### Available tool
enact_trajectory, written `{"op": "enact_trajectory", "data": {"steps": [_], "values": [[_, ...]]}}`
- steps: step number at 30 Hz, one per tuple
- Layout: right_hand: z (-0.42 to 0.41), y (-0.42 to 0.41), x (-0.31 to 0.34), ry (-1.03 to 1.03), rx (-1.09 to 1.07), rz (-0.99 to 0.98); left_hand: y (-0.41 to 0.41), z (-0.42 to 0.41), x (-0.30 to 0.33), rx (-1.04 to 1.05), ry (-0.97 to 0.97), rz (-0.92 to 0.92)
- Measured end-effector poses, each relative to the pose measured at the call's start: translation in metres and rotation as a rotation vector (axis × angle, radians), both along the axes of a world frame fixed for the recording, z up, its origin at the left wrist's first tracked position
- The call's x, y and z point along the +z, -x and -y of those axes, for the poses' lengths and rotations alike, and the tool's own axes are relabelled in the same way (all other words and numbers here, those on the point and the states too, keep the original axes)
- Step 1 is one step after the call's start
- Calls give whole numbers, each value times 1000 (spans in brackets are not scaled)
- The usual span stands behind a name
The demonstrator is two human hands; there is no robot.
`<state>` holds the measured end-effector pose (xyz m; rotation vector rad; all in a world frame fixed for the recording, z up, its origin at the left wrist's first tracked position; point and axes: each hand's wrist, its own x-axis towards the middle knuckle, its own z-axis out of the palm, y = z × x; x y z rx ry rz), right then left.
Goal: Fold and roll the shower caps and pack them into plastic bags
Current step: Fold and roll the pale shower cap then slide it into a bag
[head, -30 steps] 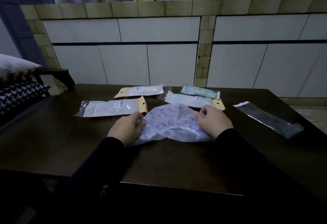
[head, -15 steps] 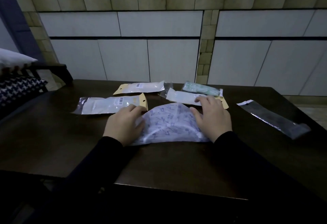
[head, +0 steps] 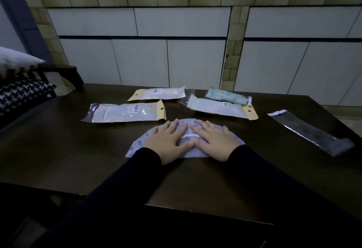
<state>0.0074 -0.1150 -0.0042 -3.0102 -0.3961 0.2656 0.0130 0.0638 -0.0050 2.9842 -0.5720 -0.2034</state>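
Pressing flat on the folded shower cap (head: 137, 145), the left hand (head: 166, 140) and right hand (head: 213, 140) are laid side by side with fingers straight, nothing gripped. The cap is positioned on the dark table (head: 78, 159), near the front edge. Four filled plastic bags (head: 125, 112) are placed beyond it, and what appears to be an empty bag (head: 311, 132) is set well apart to the right.

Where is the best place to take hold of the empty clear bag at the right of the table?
Probably at the clear bag's far end with the white flap, reaching from the right hand's side. It lies flat and apart from the other packs, and that end looks open for loading.
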Motion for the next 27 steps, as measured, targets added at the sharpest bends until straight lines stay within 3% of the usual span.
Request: {"op": "enact_trajectory", "data": {"steps": [14,24,27], "values": [[19,8,-1,-32,33,-33,0,-30,2,-50,48,-46],[21,20,2,-35,2,-75,4,-53,4,31,-20,-96],[24,25,4,-127,-17,57,9,-47,9,36,-75,15]]}}
